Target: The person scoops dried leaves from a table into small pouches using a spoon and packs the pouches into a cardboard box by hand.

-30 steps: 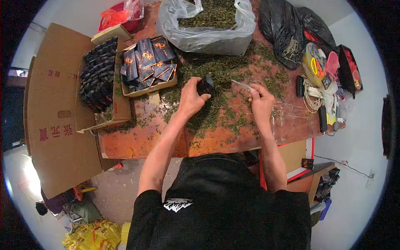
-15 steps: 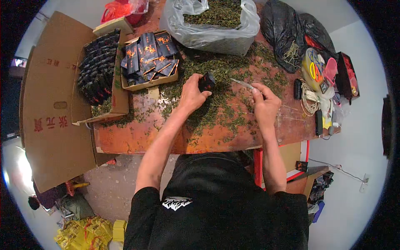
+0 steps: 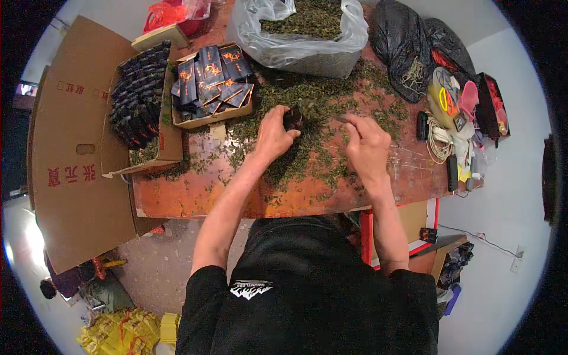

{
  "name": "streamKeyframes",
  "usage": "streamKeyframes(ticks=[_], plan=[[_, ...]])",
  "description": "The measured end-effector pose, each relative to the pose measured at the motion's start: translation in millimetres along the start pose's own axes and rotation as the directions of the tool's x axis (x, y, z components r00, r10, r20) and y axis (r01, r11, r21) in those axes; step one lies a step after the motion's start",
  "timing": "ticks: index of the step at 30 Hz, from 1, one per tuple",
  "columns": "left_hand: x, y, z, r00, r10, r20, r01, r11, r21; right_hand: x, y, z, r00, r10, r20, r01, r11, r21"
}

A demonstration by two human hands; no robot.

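The left hand (image 3: 275, 135) grips a dark packet (image 3: 293, 118) beside the plastic bag (image 3: 299, 44) of leaves (image 3: 307, 19).

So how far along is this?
Looks done: rows of dark packets in the carton.
In hand: one dark packet in the left hand; a thin tool, mostly hidden, in the right hand.
Apparently left: flatter packets in the small box, leaves in the clear bag and across the table.

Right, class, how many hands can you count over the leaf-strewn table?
2. The left hand holds a small black packet above the leaves; the right hand, off to its right, grips a thin tool, mostly hidden.
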State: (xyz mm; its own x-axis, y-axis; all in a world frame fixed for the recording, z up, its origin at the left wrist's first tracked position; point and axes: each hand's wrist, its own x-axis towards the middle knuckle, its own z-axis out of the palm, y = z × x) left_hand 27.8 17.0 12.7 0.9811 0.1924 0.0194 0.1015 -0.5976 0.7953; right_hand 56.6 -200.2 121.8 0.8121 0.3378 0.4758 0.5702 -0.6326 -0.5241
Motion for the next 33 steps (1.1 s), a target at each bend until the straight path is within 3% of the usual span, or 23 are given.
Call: streamKeyframes(ticks=[14, 33], plan=[[-2, 0, -1, 1.0, 0.0, -0.012, 0.0, 1.0, -0.019, 5, -20, -4, 0.961, -0.261, 0.09, 0.272, 0.951, -0.145], [-6, -1, 0, 0.991, 0.063, -0.117, -0.05, 0.993, 0.111, 5, -22, -1, 0.934, -0.338, 0.119, 0.354, 0.921, -0.163]])
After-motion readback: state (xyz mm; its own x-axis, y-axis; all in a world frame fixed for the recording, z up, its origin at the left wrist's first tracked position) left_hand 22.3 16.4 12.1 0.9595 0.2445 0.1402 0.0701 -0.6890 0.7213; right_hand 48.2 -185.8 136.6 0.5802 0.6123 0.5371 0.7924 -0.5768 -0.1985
